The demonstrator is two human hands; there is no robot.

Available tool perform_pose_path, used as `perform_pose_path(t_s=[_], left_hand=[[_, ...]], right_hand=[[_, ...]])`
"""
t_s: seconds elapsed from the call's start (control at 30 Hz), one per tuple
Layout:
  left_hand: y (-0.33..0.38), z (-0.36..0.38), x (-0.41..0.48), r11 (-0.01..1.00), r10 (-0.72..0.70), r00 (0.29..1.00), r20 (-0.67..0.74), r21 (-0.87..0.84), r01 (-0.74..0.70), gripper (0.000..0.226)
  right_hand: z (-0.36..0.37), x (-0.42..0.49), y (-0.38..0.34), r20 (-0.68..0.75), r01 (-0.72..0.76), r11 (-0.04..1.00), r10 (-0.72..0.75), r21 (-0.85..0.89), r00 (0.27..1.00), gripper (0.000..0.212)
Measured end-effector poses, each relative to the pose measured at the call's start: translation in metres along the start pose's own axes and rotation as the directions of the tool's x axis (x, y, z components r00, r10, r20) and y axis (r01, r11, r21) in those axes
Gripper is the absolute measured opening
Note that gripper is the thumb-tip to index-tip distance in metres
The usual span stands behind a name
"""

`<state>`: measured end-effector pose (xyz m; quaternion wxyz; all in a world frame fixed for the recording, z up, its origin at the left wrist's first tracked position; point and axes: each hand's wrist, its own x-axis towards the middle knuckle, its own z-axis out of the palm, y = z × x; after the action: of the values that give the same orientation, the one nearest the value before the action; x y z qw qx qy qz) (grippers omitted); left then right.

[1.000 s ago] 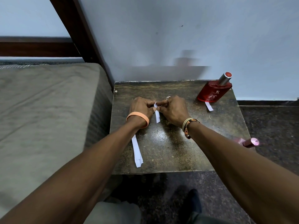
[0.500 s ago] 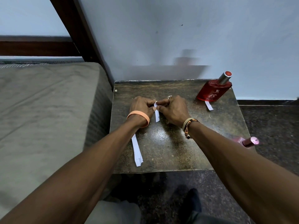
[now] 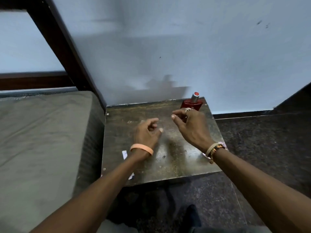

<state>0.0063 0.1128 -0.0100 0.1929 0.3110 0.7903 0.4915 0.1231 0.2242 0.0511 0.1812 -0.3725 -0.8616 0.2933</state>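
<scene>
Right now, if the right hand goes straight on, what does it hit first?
Likely the wall, passing just left of the bottle; depth is unclear, so the right hand may brush the bottle.

A scuffed pale-blue wall (image 3: pixel 185 47) backs the worn table (image 3: pixel 134 111) (dark, mottled), beside what seems a mattress (image 3: pixel 42 132).

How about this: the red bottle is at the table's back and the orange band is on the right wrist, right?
No: the head view shows the orange band on the left wrist. The red bottle is at the back of the table.
</scene>
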Motion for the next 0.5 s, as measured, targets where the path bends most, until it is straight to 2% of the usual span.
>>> perform_pose_path(t_s=[0.1, 0.2, 0.27, 0.37, 0.5], left_hand=[[0.034, 0.04, -0.025, 0.989, 0.058, 0.981, 0.187, 0.124, -0.082, 0.059], [0.065, 0.078, -0.046, 0.977, -0.004, 0.959, 0.283, 0.207, -0.057, 0.082], [0.078, 0.1, -0.055, 0.972, -0.066, 0.947, 0.315, 0.237, -0.011, 0.097], [0.088, 0.118, -0.065, 0.954, -0.063, 0.942, 0.329, 0.297, -0.04, 0.1], [0.09, 0.131, -0.074, 0.968, -0.064, 0.944, 0.325, 0.25, -0.021, 0.092]], right_hand=[[-0.046, -0.018, 0.015, 0.02, 0.033, 0.951, -0.028, -0.306, 0.999, 0.029], [-0.074, -0.034, 0.029, 0.165, -0.015, 0.884, 0.103, -0.467, 0.981, 0.044], [-0.086, -0.043, 0.036, 0.245, -0.043, 0.881, 0.178, -0.471, 0.953, 0.055], [-0.091, -0.051, 0.046, 0.335, -0.09, 0.902, 0.247, -0.421, 0.909, 0.064], [-0.09, -0.058, 0.06, 0.394, -0.082, 0.92, 0.243, -0.384, 0.886, 0.056]])
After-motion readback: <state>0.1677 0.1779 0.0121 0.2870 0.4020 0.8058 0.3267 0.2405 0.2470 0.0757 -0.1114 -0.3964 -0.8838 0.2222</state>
